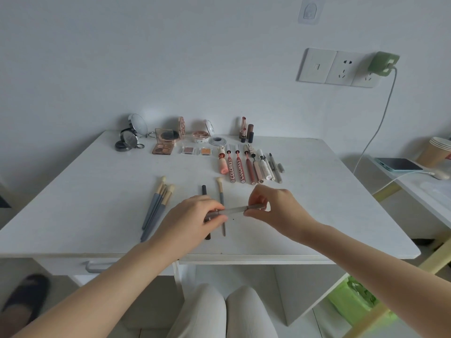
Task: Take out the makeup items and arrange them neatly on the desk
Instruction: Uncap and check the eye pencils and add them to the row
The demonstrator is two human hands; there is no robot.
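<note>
**Both hands on one slim grey pencil above the desk**

The left hand (pixel 195 213) and the right hand (pixel 271 206) are close together, each pinching one end of a slim grey makeup pencil (pixel 235 210) held roughly level just above the white desk (pixel 341 215). The left fingers curl round its left end; the right thumb and fingers grip its right end.

Directly under the pencil lies a single grey-handled brush (pixel 221 198), bristles pointing away from the person, and just left of it a dark pencil (pixel 204 190), partly hidden by the left hand. Further left, a bundle of grey-handled brushes (pixel 156 206) lies fanned, touching one another.

Beyond the hands, a row of lip glosses and pens (pixel 249 167) lies side by side. To their left sit two small square eyeshadow pans (pixel 196 150), then an open eyeshadow palette (pixel 164 148) and round compacts (pixel 128 142) near the wall. Upright lipsticks (pixel 246 130) stand at the back edge.

On the wall, a green charger (pixel 382 64) is plugged into a socket; a phone (pixel 397 164) lies on a side surface to the right, beside stacked paper cups (pixel 436 150).
</note>
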